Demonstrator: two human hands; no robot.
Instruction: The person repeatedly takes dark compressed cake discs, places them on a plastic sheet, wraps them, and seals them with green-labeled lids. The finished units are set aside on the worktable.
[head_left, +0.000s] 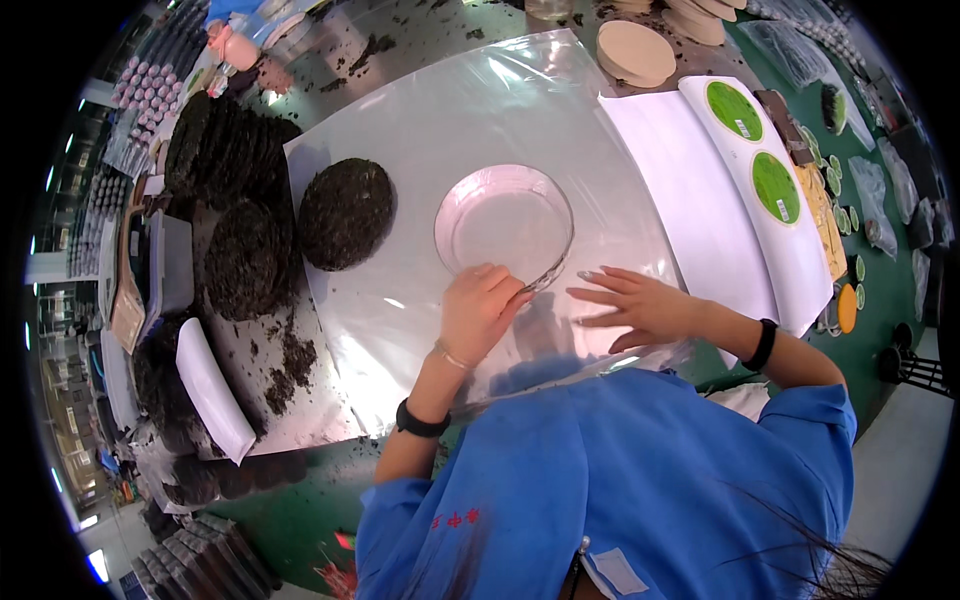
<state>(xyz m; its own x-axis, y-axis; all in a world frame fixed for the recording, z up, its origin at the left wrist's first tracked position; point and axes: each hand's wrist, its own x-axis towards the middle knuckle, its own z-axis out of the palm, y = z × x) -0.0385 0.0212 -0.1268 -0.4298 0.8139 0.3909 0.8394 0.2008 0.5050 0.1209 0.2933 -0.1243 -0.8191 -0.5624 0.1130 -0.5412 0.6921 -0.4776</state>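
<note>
Clear round dish: lying at the middle of a transparent plastic sheet that is covering the table. Left hand: curling its fingers at the dish's near rim, apparently pinching it. Right hand: resting just beside, fingers spread flat on the sheet. Dark pressed tea cake: sitting left of the dish, well apart. White paper sheets: lying to the right.

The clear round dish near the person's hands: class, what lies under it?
The clear round dish sits on a large transparent plastic sheet, visible through its empty base. What the table is like under the sheet is hidden by glare. The left hand covers the dish's near rim.
</note>
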